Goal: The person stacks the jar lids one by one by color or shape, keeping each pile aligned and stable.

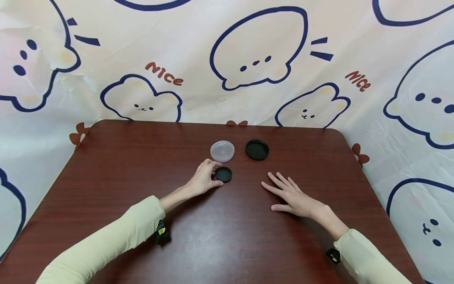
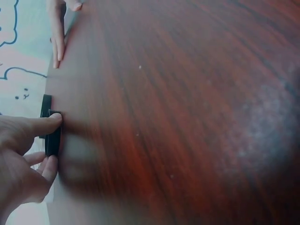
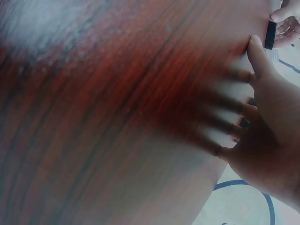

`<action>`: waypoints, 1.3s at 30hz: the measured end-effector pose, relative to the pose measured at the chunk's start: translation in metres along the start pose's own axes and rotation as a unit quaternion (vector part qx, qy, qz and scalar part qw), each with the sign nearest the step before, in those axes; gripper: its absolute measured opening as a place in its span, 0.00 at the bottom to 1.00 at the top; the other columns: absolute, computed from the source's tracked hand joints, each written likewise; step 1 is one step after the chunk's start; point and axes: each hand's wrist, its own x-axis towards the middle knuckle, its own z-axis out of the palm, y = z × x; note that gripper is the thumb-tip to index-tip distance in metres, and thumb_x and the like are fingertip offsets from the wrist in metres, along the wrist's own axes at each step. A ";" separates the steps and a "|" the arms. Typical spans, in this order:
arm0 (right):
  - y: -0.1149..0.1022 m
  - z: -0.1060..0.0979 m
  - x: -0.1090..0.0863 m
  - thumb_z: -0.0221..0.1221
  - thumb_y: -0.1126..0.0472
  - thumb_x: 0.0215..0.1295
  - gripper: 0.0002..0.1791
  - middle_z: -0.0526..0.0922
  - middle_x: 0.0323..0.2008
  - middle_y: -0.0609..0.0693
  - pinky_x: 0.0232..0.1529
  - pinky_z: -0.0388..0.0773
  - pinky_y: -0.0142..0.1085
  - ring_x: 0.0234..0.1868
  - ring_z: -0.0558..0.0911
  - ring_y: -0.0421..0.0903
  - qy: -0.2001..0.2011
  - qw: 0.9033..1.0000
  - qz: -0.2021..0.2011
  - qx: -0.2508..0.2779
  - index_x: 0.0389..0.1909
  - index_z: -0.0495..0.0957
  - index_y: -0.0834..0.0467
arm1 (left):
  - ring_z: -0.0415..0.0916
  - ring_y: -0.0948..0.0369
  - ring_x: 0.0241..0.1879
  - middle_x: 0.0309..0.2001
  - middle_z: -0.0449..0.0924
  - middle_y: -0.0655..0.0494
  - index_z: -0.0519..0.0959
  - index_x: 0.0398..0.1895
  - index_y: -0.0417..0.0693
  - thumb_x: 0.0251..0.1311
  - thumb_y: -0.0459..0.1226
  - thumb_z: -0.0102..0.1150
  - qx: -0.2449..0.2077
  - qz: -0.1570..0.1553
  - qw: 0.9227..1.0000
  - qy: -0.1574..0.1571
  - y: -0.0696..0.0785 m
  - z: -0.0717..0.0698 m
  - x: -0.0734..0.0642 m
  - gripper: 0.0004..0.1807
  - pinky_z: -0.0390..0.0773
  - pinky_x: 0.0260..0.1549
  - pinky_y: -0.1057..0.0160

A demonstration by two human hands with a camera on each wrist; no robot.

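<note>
Between the thumb and fingers of my left hand [image 1: 204,177] is a small round black dish-like lid [image 1: 224,174], its shallow hollow facing up. In the left wrist view the thumb and fingertips pinch the black lid [image 2: 54,133] at opposite sides of its rim. My right hand [image 1: 294,198] lies low over the table to the right, fingers spread, holding nothing. Just behind the small lid sits a clear round dish [image 1: 222,151]. A larger black round lid [image 1: 257,150] lies to the right of the clear dish.
The brown wooden table [image 1: 220,236] has rounded far corners. A pale cloth [image 1: 198,102] printed with cartoon figures hangs behind it and along both sides. Dark cameras are strapped at both wrists.
</note>
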 end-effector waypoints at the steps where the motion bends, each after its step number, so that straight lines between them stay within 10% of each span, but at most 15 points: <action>1: 0.000 0.000 0.000 0.59 0.48 0.66 0.39 0.43 0.76 0.58 0.66 0.39 0.63 0.74 0.41 0.62 0.000 1.000 0.000 0.001 0.75 0.55 0.50 | 0.76 0.48 0.43 0.46 0.71 0.38 0.75 0.53 0.28 0.41 0.28 0.76 0.000 0.002 1.000 -0.001 0.000 -0.001 0.000 0.32 0.76 0.47 0.57; 31: 0.002 0.002 -0.001 0.60 0.47 0.66 0.40 0.43 0.76 0.58 0.65 0.38 0.64 0.74 0.40 0.63 0.005 1.000 0.001 0.017 0.75 0.56 0.50 | 0.78 0.53 0.37 0.42 0.73 0.42 0.78 0.52 0.34 0.43 0.30 0.77 -0.005 0.028 1.000 0.008 0.021 0.010 0.027 0.29 0.78 0.36 0.65; 39: 0.003 0.002 -0.002 0.60 0.47 0.66 0.40 0.43 0.76 0.58 0.65 0.39 0.65 0.74 0.41 0.63 0.008 1.000 -0.002 0.017 0.75 0.56 0.50 | 0.72 0.53 0.42 0.42 0.76 0.44 0.79 0.52 0.35 0.45 0.34 0.77 0.012 0.001 1.000 0.013 0.036 0.020 0.053 0.28 0.66 0.52 0.54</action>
